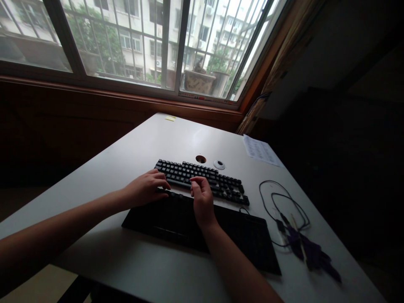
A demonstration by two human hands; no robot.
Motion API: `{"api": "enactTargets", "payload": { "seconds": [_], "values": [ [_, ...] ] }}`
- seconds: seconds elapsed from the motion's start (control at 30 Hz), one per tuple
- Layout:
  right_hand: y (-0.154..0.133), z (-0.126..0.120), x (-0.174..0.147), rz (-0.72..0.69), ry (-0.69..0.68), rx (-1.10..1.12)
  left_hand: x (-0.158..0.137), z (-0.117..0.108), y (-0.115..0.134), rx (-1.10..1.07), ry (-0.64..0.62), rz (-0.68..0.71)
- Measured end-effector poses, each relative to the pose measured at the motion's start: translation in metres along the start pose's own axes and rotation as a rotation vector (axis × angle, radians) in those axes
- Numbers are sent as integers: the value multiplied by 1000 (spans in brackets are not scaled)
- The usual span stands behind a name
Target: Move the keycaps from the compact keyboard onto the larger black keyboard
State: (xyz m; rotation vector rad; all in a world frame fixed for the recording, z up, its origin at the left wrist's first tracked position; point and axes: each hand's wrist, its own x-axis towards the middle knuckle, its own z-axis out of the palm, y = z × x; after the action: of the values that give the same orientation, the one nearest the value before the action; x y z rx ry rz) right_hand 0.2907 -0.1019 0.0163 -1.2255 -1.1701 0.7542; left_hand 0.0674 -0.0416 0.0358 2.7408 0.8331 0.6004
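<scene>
A black keyboard base [244,240] lies slightly askew near the front of the white desk, its surface too dark for detail. A few dark keys [176,195] show along its far edge. Just beyond it, many loose black keycaps [195,170] are laid out in keyboard rows. My left hand [147,186] rests at the base's far left corner, fingers apart and reaching toward the nearest keycaps. Over the middle of the base, my right hand [203,206] is closed in a pinch; whatever is between its fingertips is hidden.
To the right lie a coiled black cable [285,198] and a dark purple cloth [307,248] with a thin stick [299,242] across it. Printed paper [261,150] sits at the right edge. A desk hole [200,159] and a round grommet cover [219,164] are behind the keycaps.
</scene>
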Motion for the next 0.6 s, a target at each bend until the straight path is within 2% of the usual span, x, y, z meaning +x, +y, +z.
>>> {"api": "enactTargets", "payload": {
  "seconds": [0.4, 0.6],
  "values": [
    [-8, 0, -3, -62, -112, -198, -7, 7, -6, -61, 24, 2],
    [-20, -9, 2, -147, -279, -353, -10, 8, -10, -66, 30, 2]
  ]
}}
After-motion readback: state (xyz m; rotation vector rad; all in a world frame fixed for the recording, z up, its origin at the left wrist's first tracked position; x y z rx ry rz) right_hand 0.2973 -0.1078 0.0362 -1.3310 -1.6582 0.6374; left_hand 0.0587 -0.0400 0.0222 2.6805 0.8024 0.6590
